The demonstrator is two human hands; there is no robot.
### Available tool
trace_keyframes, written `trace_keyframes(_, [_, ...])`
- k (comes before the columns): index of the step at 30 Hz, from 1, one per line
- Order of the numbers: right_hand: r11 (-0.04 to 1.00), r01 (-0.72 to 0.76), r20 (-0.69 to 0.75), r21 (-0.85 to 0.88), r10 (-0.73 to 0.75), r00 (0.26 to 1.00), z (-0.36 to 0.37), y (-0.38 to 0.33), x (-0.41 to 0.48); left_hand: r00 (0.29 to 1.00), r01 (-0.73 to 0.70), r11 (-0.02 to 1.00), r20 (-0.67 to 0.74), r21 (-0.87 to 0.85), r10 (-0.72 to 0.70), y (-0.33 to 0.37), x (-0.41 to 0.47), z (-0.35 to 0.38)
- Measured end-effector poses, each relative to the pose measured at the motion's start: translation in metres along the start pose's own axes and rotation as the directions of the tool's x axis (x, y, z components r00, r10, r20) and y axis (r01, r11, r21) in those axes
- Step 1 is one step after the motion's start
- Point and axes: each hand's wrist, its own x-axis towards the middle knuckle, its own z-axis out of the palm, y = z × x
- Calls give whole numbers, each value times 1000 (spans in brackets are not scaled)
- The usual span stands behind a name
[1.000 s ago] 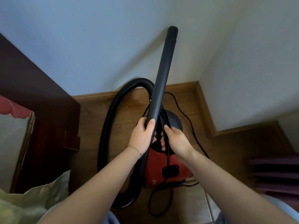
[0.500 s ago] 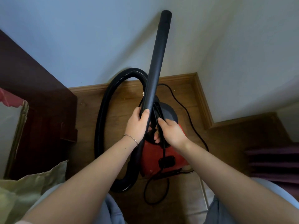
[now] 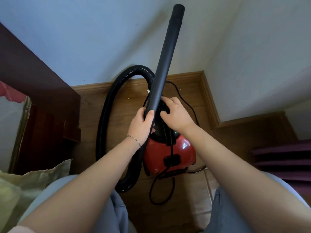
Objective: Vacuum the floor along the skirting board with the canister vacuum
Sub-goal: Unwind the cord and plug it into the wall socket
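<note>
Two hands at the vacuum in the corner

The left hand [image 3: 142, 126] has its grip tight around the black tube [image 3: 165, 59], which points up. The right hand [image 3: 175, 113] curls on the cord [image 3: 171, 140] over the red vacuum [image 3: 168, 152], which sits on the floor [image 3: 124, 105] near the skirting board [image 3: 188, 77].

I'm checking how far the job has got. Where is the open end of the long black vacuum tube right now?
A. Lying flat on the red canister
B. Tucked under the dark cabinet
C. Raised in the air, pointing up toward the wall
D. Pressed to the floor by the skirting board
C: the long black vacuum tube slants upward from the left hand, its open end against the pale wall, well off the wooden floor.
</note>
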Motion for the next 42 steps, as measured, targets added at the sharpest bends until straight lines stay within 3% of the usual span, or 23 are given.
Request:
trace_keyframes(11, [992,21,-147,-125,-40,988,7,-7,8,998,37,998,-55,53,-34,-11,-3,3])
trace_keyframes(16, [995,-21,-132,-95,8,991,5,-11,14,987,-17,986,-153,166,43,-2,-1,4])
trace_keyframes(22, [999,-42,-64,18,43,997,4,-4,11,979,34,972,-204,232,14,-4,8,0])
trace_keyframes(28, [988,35,-36,-150,-40,999,-7,-9,2,972,35,949,-231,315,41,4,8,0])
trace_keyframes(31, [934,110,-51,-339,-135,990,-24,-14,-11,970,-60,875,-181,481,165,10,4,-9])
trace_keyframes(34, [885,141,-52,-444,-183,982,-49,-14,-32,945,-186,734,-86,653,316,27,-2,-22])
trace_keyframes(39, [821,138,-63,-554,-207,976,-75,-13,-80,817,-345,405,58,847,574,56,-25,-44])
trace_keyframes(42, [809,125,-130,-575,-241,962,-82,-14,-105,745,-396,256,145,882,651,63,-47,-45])
